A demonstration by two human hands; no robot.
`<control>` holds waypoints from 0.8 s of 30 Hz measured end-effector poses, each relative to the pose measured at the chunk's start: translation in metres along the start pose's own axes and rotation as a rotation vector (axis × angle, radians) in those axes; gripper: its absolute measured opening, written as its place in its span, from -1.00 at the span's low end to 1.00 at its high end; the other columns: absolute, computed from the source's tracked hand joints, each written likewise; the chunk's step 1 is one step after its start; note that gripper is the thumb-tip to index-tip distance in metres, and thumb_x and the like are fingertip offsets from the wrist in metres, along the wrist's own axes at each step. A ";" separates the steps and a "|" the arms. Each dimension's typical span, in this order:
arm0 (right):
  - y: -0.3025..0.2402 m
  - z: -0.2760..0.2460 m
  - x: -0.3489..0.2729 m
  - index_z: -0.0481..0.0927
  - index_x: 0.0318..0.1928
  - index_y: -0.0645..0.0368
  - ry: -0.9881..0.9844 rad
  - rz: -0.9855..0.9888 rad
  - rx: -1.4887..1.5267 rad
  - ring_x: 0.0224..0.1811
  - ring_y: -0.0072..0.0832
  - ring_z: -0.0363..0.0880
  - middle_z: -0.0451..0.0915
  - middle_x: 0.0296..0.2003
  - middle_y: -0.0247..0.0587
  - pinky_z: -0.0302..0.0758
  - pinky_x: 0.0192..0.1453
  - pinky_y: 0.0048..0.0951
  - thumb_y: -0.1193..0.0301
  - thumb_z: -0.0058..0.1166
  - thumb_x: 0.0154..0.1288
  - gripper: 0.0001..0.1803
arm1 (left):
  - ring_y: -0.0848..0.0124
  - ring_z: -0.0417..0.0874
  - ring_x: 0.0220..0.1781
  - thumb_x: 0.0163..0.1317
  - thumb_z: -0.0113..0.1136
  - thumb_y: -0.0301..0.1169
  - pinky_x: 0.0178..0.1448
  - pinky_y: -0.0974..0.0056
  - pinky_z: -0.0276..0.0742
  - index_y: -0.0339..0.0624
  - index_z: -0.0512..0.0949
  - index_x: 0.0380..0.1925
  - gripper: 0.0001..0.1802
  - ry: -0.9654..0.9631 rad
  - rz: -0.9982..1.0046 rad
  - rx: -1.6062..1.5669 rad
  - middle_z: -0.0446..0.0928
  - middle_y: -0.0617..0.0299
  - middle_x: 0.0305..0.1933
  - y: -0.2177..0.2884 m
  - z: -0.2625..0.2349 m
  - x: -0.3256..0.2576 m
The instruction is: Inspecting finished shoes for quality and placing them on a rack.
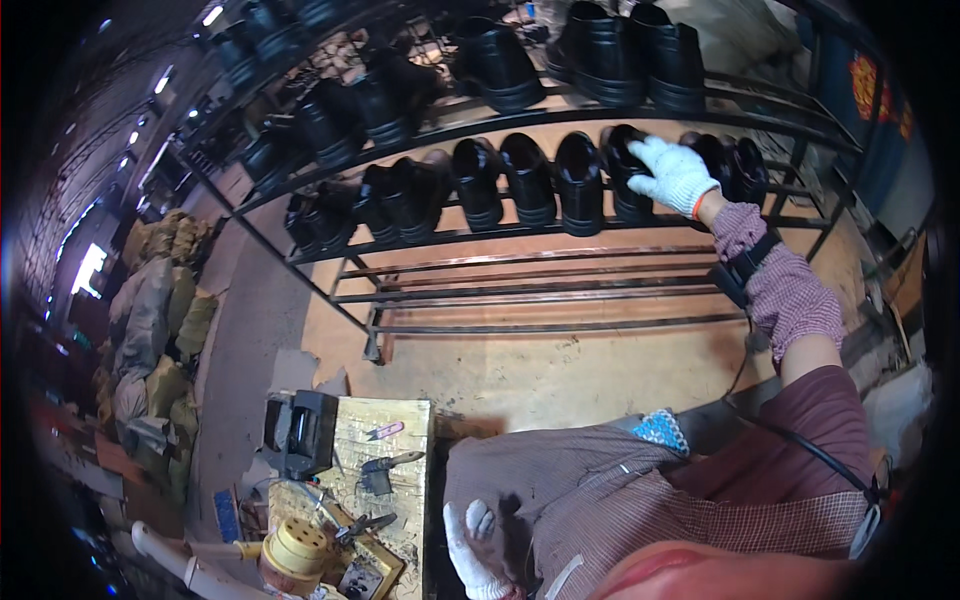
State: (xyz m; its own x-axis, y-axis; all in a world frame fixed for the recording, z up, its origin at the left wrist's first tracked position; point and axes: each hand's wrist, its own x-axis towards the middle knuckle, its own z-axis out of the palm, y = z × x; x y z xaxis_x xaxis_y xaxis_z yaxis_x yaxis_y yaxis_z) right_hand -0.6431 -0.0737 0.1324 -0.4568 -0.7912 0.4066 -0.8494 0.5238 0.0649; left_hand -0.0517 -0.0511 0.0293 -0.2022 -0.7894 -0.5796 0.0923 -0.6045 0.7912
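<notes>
My right hand (pixel 675 175), in a white knit glove, reaches up to the middle shelf of a shoe rack. Its fingers are spread over the opening of a black shoe (pixel 628 205) and look to be touching its edge; no firm grip shows. Other black shoes stand in a row there, including one shoe (pixel 580 190) just to the left. Low in the view, my left hand (pixel 475 550), also white-gloved, is beside my lap with its fingers apart and nothing visible in it.
A worn wooden bench (pixel 405 480) at lower left carries a brush (pixel 378 474), a pink-handled tool (pixel 386 430) and a yellow round-topped container (pixel 297 548). Black shoes (pixel 497 65) line the upper shelf. Stacked sacks (pixel 155 330) lie far left. A dark cable (pixel 800 440) runs along my right arm.
</notes>
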 end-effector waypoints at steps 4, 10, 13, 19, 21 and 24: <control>-0.031 0.002 0.020 0.71 0.12 0.16 -0.220 0.126 -0.002 0.16 0.03 0.72 0.73 0.10 0.09 0.65 0.24 -0.03 0.01 0.23 0.37 -0.47 | 0.06 0.60 0.41 0.62 -0.06 0.16 0.56 -0.05 0.43 -0.17 0.18 0.68 -0.14 -0.083 0.413 -0.083 0.51 -0.23 0.45 -0.006 -0.002 -0.002; -0.132 -0.055 -0.049 0.80 -0.24 0.16 -0.286 -0.232 0.007 -0.22 0.00 0.79 0.77 -0.33 0.04 0.69 -0.08 -0.02 0.01 0.28 0.31 -0.57 | 0.00 0.52 0.51 0.56 0.08 0.20 0.66 -0.02 0.32 -0.30 0.01 0.71 0.03 -0.067 0.358 -0.185 0.43 -0.27 0.52 -0.034 -0.023 0.000; -0.181 -0.090 -0.076 0.74 -0.35 0.17 -0.115 -0.609 0.246 -0.29 -0.03 0.77 0.71 -0.43 0.03 0.66 -0.19 -0.13 0.10 0.36 0.27 -0.64 | -0.01 0.50 0.54 0.61 0.11 0.06 0.68 0.00 0.30 -0.32 0.00 0.71 -0.04 -0.174 0.385 -0.253 0.41 -0.25 0.54 -0.042 -0.028 0.005; -0.280 -0.096 -0.108 0.78 -0.20 0.24 -0.500 -1.197 1.146 -0.28 -0.13 0.80 0.77 -0.30 -0.08 0.64 -0.23 -0.23 0.20 0.54 0.19 -0.64 | 0.14 0.36 0.64 0.59 0.19 0.00 0.73 0.05 0.15 -0.22 -0.11 0.75 0.00 -0.173 0.510 -0.321 0.28 -0.08 0.67 -0.053 -0.031 0.010; -0.322 -0.084 -0.129 0.80 -0.12 0.21 -0.404 -1.456 1.233 -0.25 -0.21 0.82 0.81 -0.23 -0.15 0.63 -0.23 -0.28 0.15 0.52 0.22 -0.60 | 0.16 0.42 0.58 0.41 0.08 0.47 0.66 0.05 0.28 -0.29 -0.03 0.71 0.24 0.036 0.594 -0.442 0.34 -0.02 0.62 -0.059 -0.030 0.005; -0.373 -0.078 -0.160 0.78 0.04 0.18 -0.537 -1.752 1.052 -0.35 -0.22 0.75 0.77 0.07 -0.13 0.62 -0.24 -0.30 0.08 0.38 0.32 -0.53 | 0.20 0.50 0.47 0.14 -0.17 0.78 0.57 0.09 0.41 -0.29 0.25 0.58 0.42 0.196 0.470 -0.835 0.49 0.11 0.45 -0.068 -0.049 -0.014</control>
State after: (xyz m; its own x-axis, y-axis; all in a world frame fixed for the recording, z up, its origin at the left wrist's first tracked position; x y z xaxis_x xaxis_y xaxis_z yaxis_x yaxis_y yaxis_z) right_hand -0.2327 -0.1181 0.1144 0.9382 -0.2326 0.2562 -0.0789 -0.8648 -0.4959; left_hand -0.0074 -0.0038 -0.0257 0.1900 -0.9273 -0.3224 0.7983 -0.0453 0.6005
